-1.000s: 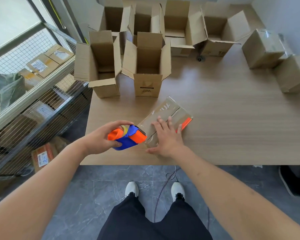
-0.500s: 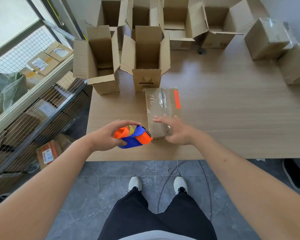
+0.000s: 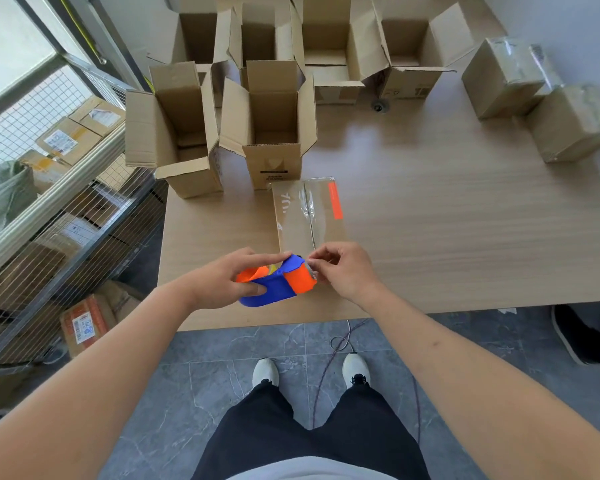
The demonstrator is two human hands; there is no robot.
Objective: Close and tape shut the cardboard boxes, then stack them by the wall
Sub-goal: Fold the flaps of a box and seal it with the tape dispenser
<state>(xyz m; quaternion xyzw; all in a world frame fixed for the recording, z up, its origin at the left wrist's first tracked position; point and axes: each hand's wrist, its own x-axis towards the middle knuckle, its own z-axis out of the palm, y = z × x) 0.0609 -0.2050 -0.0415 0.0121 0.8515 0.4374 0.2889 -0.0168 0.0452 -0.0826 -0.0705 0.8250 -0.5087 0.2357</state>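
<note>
A closed cardboard box (image 3: 307,213) with clear tape along its top and an orange strip lies on the wooden table (image 3: 447,216) near the front edge. My left hand (image 3: 227,278) grips a blue and orange tape dispenser (image 3: 278,284) just in front of that box. My right hand (image 3: 343,270) pinches at the dispenser's toothed cutter end, where the tape comes off. Two open boxes (image 3: 174,129) (image 3: 271,123) stand upright behind the closed one. Two taped boxes (image 3: 503,77) (image 3: 572,123) sit at the far right.
Several more open boxes (image 3: 329,50) line the back of the table. A wire-mesh shelf (image 3: 49,209) holding labelled parcels stands along the left. A thin cable (image 3: 333,344) trails on the grey tile floor by my feet. A dark shoe (image 3: 582,337) shows at the right edge.
The closed box has been turned square to the table edge. My right hand left the box top and came to the dispenser's cutter end, pinching there.
</note>
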